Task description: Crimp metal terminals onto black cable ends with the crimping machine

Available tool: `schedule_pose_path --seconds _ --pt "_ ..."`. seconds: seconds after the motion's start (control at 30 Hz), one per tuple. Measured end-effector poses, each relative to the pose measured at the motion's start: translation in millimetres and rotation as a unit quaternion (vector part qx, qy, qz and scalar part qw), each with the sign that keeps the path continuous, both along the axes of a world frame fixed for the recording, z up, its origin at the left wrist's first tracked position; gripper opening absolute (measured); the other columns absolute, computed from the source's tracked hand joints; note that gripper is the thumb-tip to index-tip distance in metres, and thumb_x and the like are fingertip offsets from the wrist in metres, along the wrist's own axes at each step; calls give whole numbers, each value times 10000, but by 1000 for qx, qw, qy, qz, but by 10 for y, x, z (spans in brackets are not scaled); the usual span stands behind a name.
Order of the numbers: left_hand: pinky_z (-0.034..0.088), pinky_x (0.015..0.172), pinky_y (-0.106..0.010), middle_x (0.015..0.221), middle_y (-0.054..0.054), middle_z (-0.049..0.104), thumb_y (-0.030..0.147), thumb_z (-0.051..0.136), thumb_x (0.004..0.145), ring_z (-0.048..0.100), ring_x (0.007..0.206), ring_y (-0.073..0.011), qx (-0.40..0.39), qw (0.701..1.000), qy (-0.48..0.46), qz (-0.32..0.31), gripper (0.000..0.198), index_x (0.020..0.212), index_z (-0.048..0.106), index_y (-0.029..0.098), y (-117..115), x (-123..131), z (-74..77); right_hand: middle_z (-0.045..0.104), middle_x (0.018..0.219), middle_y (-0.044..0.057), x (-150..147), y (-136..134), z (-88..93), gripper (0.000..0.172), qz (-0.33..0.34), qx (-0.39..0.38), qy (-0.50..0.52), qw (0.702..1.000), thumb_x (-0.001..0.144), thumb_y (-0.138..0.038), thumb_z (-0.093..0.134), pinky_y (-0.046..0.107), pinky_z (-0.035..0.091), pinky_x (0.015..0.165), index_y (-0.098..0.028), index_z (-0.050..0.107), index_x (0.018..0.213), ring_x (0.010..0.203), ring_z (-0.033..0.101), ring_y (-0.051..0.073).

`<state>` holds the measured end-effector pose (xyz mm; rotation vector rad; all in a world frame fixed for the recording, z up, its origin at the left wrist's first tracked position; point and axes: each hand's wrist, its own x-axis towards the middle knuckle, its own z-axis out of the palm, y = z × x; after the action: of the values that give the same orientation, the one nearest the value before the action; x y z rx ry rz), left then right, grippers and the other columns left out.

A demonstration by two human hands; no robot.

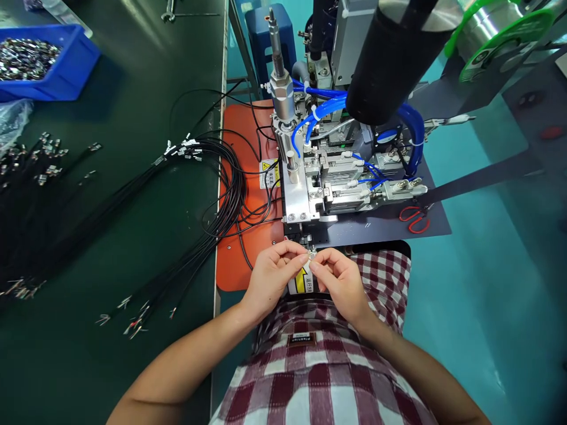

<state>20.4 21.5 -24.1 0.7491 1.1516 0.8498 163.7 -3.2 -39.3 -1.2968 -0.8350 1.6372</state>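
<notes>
Left hand [270,274] and right hand [339,280], as I log them: both pinch one small metal fitting [312,255] by the fingertips, as its tiny size requires, just before the pneumatic machine [301,195], black cable bundle [195,195] lying within left reach.

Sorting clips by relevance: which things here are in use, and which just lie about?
In use: small metal part, pinched by left hand and right hand; machine directly ahead.
Lying about: black cables, blue bin, red scissors.
</notes>
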Motion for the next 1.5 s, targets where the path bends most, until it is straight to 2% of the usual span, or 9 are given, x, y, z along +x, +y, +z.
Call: schedule_pose_path --seconds 0.17,0.27,0.37,0.5,0.73,1.13,1.3,1.5 --pt "255 472 -176 546 64 450 350 735 750 331 485 -40 -20 999 -27 -11 240 803 631 140 -26 -2 19 454 497 -78 -55 -20 -1 196 41 -21 12 999 826 -341 629 217 285 437 -177 554 749 426 380 74" --pt "218 469 -176 524 75 399 357 714 776 296 487 -38 -21 999 -29 -27 251 812 612 130 -21 -18 19 482 551 -62 -11 9 14 184 46 2 -60 997 816 -338 641 224 312 452 -179 569 760 458 411 83" --pt "182 458 -179 521 83 365 359 683 811 263 482 -36 -21 999 -27 -42 245 829 598 131 -11 -39 6 515 586 -41 96 72 52 165 82 25 -116 990 810 -333 652 237 330 471 -174 613 798 494 442 98" --pt "182 447 -178 532 83 369 354 667 826 265 473 -34 -19 998 -20 -52 235 841 593 132 -8 -42 -11 546 610 -29 167 141 107 140 61 62 -147 985 806 -310 662 244 342 487 -174 642 830 519 459 104" --pt "237 445 -162 542 75 418 341 677 817 323 469 -30 -8 998 -23 -50 230 829 589 129 -20 -7 4 503 583 -45 65 156 140 109 29 56 -111 992 773 -249 647 238 318 457 -175 588 719 482 415 86" --pt "247 441 -149 539 85 410 335 683 808 313 462 -21 -1 999 -3 -46 225 814 589 132 -19 1 23 493 559 -52 39 146 96 147 5 19 -71 997 745 -286 673 226 309 444 -170 587 721 465 406 80" --pt "241 445 -152 541 83 411 331 675 817 307 467 -24 -8 999 3 -45 213 819 590 136 -21 -17 12 476 515 -68 24 141 74 144 8 24 -52 998 766 -278 660 219 304 436 -176 569 720 438 406 75" --pt "240 447 -156 520 80 427 327 664 830 335 461 -32 -21 999 -20 -43 200 838 583 144 -15 -11 -1 498 560 -61 11 106 48 138 -2 31 -46 998 793 -280 641 218 348 464 -176 567 742 457 440 75"
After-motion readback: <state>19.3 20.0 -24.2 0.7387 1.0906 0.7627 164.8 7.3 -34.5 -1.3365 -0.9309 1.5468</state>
